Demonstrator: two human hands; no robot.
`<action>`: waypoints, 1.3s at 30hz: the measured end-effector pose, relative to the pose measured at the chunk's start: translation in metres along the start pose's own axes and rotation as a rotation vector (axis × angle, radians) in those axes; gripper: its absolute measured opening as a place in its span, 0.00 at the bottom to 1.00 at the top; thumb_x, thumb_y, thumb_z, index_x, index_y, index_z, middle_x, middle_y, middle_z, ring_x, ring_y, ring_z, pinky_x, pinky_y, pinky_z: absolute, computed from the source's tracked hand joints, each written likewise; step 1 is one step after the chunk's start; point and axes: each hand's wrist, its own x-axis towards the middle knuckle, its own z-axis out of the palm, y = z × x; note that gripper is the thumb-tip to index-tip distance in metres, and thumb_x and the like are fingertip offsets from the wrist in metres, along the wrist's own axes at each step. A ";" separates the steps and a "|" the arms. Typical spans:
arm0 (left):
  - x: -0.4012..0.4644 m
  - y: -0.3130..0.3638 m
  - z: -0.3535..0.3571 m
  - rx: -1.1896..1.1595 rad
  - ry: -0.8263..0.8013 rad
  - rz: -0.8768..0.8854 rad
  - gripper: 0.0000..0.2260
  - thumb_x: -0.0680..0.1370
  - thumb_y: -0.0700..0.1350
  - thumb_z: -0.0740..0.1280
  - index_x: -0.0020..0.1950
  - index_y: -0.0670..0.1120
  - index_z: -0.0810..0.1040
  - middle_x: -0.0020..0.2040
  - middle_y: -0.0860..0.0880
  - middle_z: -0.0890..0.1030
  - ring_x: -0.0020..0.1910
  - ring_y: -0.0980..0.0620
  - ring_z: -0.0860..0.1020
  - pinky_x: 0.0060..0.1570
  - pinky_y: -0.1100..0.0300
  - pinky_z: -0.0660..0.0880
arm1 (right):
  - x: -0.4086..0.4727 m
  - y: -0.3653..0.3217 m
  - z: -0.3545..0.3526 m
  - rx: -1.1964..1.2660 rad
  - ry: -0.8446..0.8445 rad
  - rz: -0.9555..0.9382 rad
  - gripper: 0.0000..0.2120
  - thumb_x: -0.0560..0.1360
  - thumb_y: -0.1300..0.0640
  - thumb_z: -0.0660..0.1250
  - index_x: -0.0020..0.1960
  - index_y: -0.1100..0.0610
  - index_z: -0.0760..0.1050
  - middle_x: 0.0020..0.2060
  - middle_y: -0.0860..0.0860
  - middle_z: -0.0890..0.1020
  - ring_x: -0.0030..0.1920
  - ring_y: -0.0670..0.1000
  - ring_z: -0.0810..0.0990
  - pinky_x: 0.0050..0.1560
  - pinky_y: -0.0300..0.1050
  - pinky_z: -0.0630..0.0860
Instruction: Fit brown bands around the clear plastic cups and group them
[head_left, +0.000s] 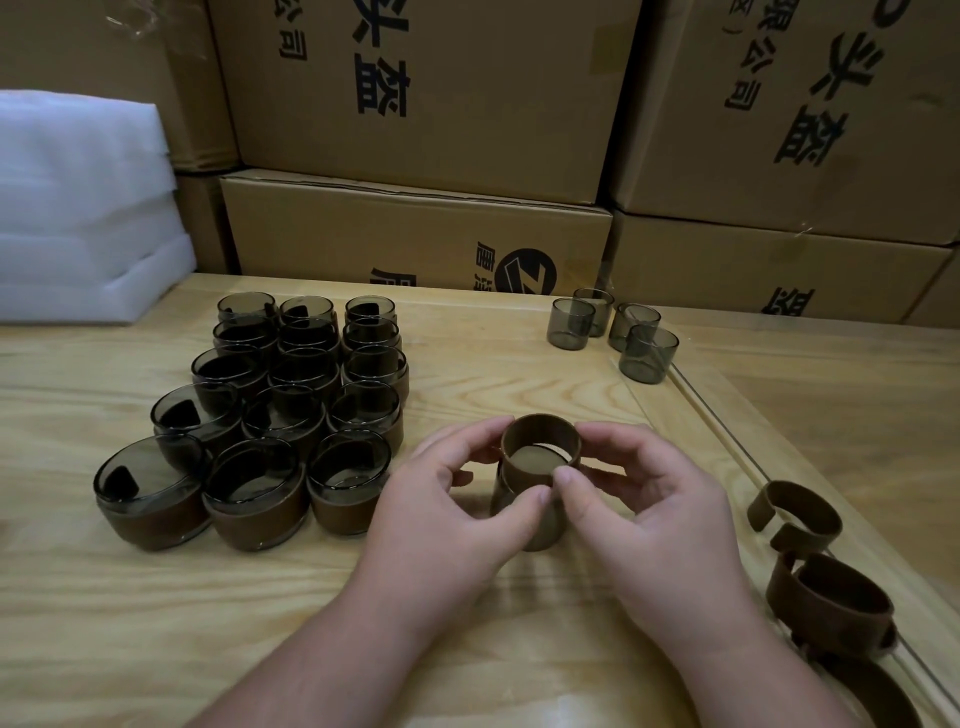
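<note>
A brown band (540, 441) sits around the upper end of a clear smoky cup (540, 525) that stands on the wooden table (467, 623) in the middle of the view. My left hand (457, 509) and my right hand (649, 509) pinch the band from either side, thumbs at its near edge. To the left stands a packed group of several banded cups (270, 415). Several bare cups (618, 330) stand at the back right. Loose brown bands (821, 571) lie at the right edge.
Stacked cardboard boxes (415, 223) with printed lettering wall off the back of the table. A pile of white foam sheets (78, 208) lies at the back left. A raised ledge (727, 441) runs along the table's right side.
</note>
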 end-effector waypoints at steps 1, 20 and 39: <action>0.000 0.000 -0.001 0.016 -0.011 0.009 0.27 0.65 0.52 0.82 0.63 0.59 0.82 0.57 0.61 0.83 0.58 0.63 0.80 0.59 0.63 0.76 | 0.001 0.000 -0.001 -0.003 -0.003 0.003 0.14 0.67 0.55 0.76 0.51 0.45 0.83 0.50 0.44 0.87 0.55 0.47 0.85 0.55 0.41 0.81; 0.001 0.008 -0.001 0.089 0.018 -0.050 0.24 0.70 0.45 0.76 0.65 0.59 0.81 0.57 0.63 0.82 0.58 0.74 0.74 0.56 0.81 0.67 | -0.006 -0.006 0.015 -0.209 0.092 -0.060 0.12 0.65 0.54 0.75 0.48 0.47 0.82 0.48 0.38 0.82 0.54 0.45 0.83 0.54 0.43 0.81; 0.004 0.009 -0.006 0.057 -0.081 -0.085 0.25 0.73 0.42 0.76 0.64 0.64 0.79 0.60 0.63 0.82 0.60 0.72 0.77 0.63 0.73 0.71 | -0.001 0.002 0.015 -0.006 0.101 0.142 0.16 0.68 0.68 0.75 0.44 0.47 0.83 0.45 0.45 0.88 0.47 0.42 0.87 0.48 0.33 0.80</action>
